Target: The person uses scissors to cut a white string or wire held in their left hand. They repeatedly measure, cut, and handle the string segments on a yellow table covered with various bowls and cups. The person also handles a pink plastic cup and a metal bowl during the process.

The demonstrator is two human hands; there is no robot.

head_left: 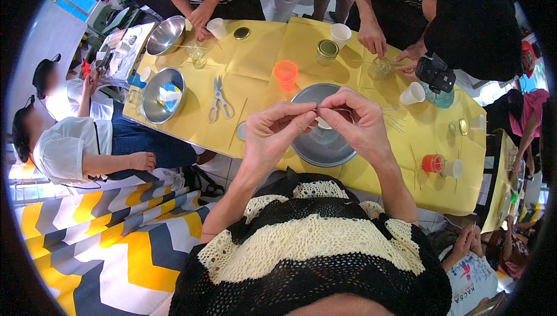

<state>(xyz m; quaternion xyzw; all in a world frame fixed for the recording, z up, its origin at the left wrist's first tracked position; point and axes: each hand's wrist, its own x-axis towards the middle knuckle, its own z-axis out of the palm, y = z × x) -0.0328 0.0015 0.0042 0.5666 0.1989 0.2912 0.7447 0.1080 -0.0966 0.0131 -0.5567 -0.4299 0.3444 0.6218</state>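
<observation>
My left hand (278,127) and my right hand (357,124) meet at the fingertips over a wide grey metal bowl (322,152), both pinched on something small and thin (317,111) that is mostly hidden by the fingers. A pale object (324,124) shows behind it in the bowl, too covered to make out. Left of my hands lie white-handled scissors (220,106) and a small pale disc (241,132). An orange plastic cup (285,71) stands beyond the bowl. To the right lie several thin sticks (394,117).
Yellow-covered table (243,66) holds steel bowls (163,93), lidded jars (327,55), paper cups (413,94) and a red-filled glass (432,163). Co-workers surround it: hands at the far side (374,37), seated people at left (72,148), hands at lower right (467,240).
</observation>
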